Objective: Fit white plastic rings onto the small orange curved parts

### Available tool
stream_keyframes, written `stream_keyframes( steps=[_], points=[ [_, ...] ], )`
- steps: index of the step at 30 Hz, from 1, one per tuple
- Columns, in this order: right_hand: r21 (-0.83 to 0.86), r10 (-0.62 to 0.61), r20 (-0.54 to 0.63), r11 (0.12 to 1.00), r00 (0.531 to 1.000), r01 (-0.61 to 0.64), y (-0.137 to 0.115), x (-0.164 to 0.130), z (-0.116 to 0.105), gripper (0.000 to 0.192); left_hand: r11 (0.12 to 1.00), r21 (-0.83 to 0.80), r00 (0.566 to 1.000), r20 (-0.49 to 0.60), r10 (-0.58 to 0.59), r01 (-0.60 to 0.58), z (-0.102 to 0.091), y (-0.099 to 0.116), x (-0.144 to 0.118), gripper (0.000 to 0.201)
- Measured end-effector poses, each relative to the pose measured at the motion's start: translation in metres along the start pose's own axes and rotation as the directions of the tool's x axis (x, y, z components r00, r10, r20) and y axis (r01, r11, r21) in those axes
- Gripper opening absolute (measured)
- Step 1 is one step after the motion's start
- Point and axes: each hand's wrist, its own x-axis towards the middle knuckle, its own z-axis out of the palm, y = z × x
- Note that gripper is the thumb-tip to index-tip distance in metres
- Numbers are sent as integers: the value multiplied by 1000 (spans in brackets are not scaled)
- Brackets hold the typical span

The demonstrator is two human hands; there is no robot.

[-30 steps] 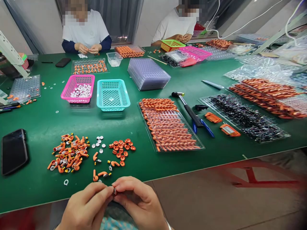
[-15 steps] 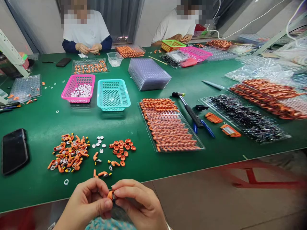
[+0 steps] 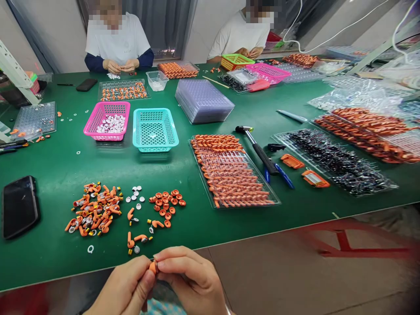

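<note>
My left hand (image 3: 123,288) and my right hand (image 3: 190,280) meet just below the near table edge. Both pinch one small orange part (image 3: 152,266) between their fingertips. On the green table (image 3: 197,227) ahead lie a pile of orange pieces (image 3: 93,210), several orange caps (image 3: 167,203), several small white discs (image 3: 135,195) and a few loose orange pieces (image 3: 139,238). A clear tray of orange parts in rows (image 3: 231,173) sits to the right of them.
A black phone (image 3: 19,206) lies at the left. A pink basket (image 3: 107,121) and a teal basket (image 3: 155,129) stand farther back, with a hammer (image 3: 257,148), blue pen (image 3: 284,176) and more trays at the right. Two people sit across the table.
My hands have turned the small part between the fingertips; its orange side now shows. My left hand has dropped slightly, uncovering small pieces by the table edge.
</note>
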Motion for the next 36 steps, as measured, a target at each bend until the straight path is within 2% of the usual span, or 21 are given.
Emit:
stream_keyframes(
  steps=[3, 6, 9, 12, 17, 21, 25, 27, 30, 33, 36],
  points=[
    [8, -6, -24, 1000, 1000, 7, 2, -1, 1, 27, 999, -31, 1000, -1, 18, -18, 1, 1, 1, 48],
    [47, 10, -18, 999, 1000, -9, 1, 0, 1, 29, 996, -85, 999, 2, -33, 33, 0, 4, 0, 48],
    [74, 30, -4, 997, 1000, -30, 0, 0, 1, 33, 997, -63, 999, 29, -41, 43, -3, 6, 0, 51],
    [82, 41, 8, 996, 999, -42, -1, 0, 1, 35, 1000, 17, 999, 51, 13, -14, -6, 7, 0, 50],
    [89, 32, 12, 995, 999, -33, 1, -2, 1, 37, 965, 210, 988, 24, 154, -156, -9, 9, -2, 44],
    [112, 46, -9, 993, 999, -45, 3, -4, 3, 32, 905, 341, 962, 1, 271, -256, -8, 8, -4, 37],
    [132, 42, -54, 991, 998, -34, 4, -6, 8, 22, 857, 400, 924, -61, 378, -324, -6, 3, -4, 29],
    [143, 37, -65, 989, 997, -27, 4, -6, 8, 17, 830, 435, 901, -88, 425, -349, -5, 1, -4, 27],
    [132, 33, -64, 991, 997, -24, 0, -5, 7, 12, 784, 502, 889, -60, 454, -366, -4, 3, -2, 31],
    [106, 26, -49, 994, 998, -21, -5, -2, 5, 12, 744, 557, 882, -41, 469, -369, -3, 5, -2, 34],
    [77, -20, -23, 997, 1000, 22, -6, -3, 5, 15, 717, 598, 864, -80, 496, -357, 1, 2, -2, 31]
  ],
)
